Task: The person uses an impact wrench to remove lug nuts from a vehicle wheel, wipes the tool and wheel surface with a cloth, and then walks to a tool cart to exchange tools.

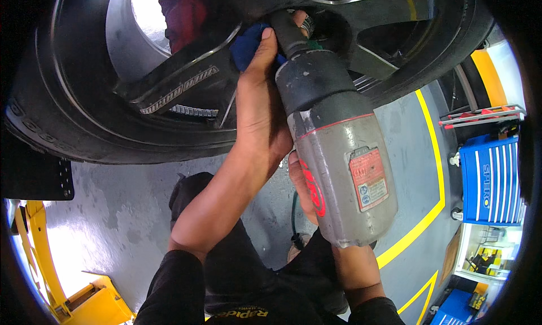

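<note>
A large impact wrench (339, 167), grey with a black front and red markings, angles up to the hub of a dark alloy wheel (169, 88) above me. My left hand (259, 71) is closed around the socket (285, 31) at the tool's nose, thumb pressing on a blue cloth-like piece (245, 45), with fingertips showing beside the socket. My right hand (305, 189) grips the wrench from underneath, mostly hidden by its body. Whether the socket is seated on a fastener is unclear.
Yellow lift equipment (90, 302) stands at lower left. At right are blue tool chests (488, 178), a red-and-grey rack (480, 116) and yellow lines (435, 156) on the grey floor. My legs are below, with a dark hose (294, 218) between them.
</note>
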Demonstrator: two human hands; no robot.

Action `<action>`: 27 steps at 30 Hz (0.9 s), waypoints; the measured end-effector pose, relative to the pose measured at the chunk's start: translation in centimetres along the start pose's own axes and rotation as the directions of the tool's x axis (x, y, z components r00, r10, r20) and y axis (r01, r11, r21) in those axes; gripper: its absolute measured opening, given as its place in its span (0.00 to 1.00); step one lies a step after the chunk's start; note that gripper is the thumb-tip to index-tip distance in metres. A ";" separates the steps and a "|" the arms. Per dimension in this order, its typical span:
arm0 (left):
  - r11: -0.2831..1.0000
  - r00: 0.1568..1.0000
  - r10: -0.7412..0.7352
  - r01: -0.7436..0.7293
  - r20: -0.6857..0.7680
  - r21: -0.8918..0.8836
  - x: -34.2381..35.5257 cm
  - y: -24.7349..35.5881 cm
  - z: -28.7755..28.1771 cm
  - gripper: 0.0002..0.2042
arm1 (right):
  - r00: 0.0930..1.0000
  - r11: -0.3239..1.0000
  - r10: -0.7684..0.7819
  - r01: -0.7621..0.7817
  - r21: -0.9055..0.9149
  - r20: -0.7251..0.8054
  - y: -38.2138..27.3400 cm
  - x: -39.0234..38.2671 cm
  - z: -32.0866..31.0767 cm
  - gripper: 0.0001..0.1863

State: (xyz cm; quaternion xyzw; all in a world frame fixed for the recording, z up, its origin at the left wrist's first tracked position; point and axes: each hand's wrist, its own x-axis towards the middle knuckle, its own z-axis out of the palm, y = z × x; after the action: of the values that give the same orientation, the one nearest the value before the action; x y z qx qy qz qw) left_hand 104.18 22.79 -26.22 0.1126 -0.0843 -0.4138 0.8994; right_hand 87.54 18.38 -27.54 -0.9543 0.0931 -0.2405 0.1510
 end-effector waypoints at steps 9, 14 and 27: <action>1.000 0.998 0.017 -0.018 0.061 0.013 0.3 0.2 -0.3 0.23 | 0.858 0.483 0.386 -0.500 0.719 0.338 4.7 -1.0 3.6 0.17; 0.997 0.997 0.043 -0.046 0.058 0.056 0.5 0.3 -0.1 0.22 | 0.945 0.333 0.207 -0.311 0.890 0.252 6.2 -2.3 5.4 0.16; 0.993 0.997 0.071 -0.074 0.031 0.097 0.5 0.7 -0.9 0.19 | 0.973 0.741 0.227 -0.142 0.656 -0.045 0.9 0.5 0.9 0.24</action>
State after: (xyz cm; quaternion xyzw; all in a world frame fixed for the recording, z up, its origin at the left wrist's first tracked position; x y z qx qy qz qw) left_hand 105.24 23.01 -26.85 0.1477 -0.1206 -0.3777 0.9061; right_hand 88.31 17.60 -28.42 -0.8124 0.1073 -0.2995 0.4886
